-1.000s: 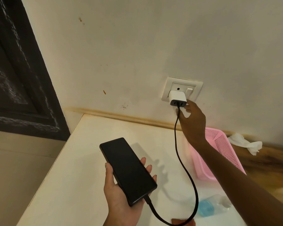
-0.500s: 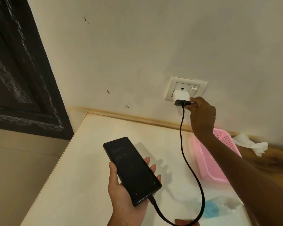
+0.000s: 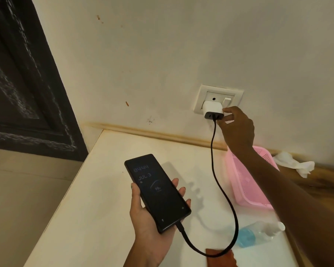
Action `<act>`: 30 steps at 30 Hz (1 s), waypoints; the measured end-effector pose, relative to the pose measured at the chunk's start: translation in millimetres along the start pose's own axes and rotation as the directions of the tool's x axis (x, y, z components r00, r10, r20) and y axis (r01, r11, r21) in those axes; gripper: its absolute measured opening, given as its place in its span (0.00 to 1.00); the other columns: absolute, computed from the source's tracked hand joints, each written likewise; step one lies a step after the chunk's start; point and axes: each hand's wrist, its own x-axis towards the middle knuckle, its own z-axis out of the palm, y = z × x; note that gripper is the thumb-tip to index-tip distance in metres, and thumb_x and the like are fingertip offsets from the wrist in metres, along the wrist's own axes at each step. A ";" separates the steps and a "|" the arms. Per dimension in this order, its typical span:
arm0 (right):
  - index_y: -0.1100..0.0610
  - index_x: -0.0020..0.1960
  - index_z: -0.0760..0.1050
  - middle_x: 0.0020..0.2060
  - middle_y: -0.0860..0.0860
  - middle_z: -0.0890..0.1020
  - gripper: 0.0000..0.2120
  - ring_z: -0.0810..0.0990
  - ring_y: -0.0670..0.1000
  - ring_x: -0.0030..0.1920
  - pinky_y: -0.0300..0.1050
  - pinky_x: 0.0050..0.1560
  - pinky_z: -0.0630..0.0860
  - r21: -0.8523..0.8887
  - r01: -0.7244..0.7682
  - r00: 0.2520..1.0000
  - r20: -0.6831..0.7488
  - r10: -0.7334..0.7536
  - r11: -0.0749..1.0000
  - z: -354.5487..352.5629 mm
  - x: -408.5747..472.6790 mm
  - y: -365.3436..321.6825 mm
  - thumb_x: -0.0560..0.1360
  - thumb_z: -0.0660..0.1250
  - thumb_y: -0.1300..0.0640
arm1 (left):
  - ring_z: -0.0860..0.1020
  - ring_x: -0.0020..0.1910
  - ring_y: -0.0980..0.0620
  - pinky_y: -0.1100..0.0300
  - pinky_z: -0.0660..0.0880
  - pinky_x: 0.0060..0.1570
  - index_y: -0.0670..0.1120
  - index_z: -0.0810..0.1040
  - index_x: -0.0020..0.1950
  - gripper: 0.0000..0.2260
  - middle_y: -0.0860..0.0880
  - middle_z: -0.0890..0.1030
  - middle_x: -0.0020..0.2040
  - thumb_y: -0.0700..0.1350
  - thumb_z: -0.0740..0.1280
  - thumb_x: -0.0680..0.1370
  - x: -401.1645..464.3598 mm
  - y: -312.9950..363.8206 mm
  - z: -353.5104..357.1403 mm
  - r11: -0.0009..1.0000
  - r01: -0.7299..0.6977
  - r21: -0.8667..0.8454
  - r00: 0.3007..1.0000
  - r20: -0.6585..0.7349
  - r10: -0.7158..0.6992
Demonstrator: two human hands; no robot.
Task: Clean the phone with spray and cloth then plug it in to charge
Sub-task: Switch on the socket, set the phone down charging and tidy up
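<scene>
My left hand holds the black phone flat over the white table. Its screen is lit and shows a time, a date and 98%. A black cable runs from the phone's lower end in a loop up to the white charger adapter, which sits in the wall socket. My right hand reaches up to the adapter, thumb and forefinger pinching its lower right corner by the cable plug. The spray bottle with blue liquid lies on the table, a reddish-brown cloth near it.
A pink plastic basket stands on the table under my right forearm. A crumpled white tissue lies against the wall at the right. A dark door frame fills the left side. The socket's switch is just above my fingers.
The phone screen went from dark to lit with a charging display. My right hand rose from below the adapter to its right side. The left hand stayed nearly still.
</scene>
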 end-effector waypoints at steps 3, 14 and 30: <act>0.54 0.65 0.70 0.55 0.52 0.80 0.23 0.78 0.50 0.51 0.39 0.51 0.70 0.094 -0.085 0.995 0.066 0.079 0.992 -2.7 -12.2 -4.4 0.72 0.69 0.61 | 0.80 0.54 0.39 0.43 0.74 0.52 0.47 0.76 0.64 0.31 0.39 0.82 0.56 0.69 0.57 0.73 -0.6 0.1 -0.5 1.000 -0.009 0.021 1.000 0.003 0.009; 0.48 0.66 0.67 0.58 0.46 0.72 0.23 0.74 0.42 0.49 0.39 0.48 0.71 0.486 -0.333 0.939 0.246 0.239 0.808 -56.7 -86.4 -59.9 0.73 0.68 0.56 | 0.80 0.56 0.39 0.43 0.74 0.55 0.47 0.77 0.63 0.32 0.40 0.82 0.57 0.69 0.56 0.74 -0.9 0.4 -3.6 0.999 -0.034 0.036 0.998 0.046 0.032; 0.48 0.62 0.68 0.54 0.44 0.76 0.17 0.78 0.49 0.50 0.49 0.51 0.76 0.331 -0.459 0.870 0.354 0.343 0.825 -73.4 -186.0 -30.9 0.75 0.66 0.56 | 0.82 0.53 0.41 0.45 0.76 0.57 0.54 0.72 0.66 0.32 0.44 0.84 0.54 0.70 0.43 0.75 8.8 -10.5 -10.3 0.919 -0.254 0.302 0.962 -0.017 0.272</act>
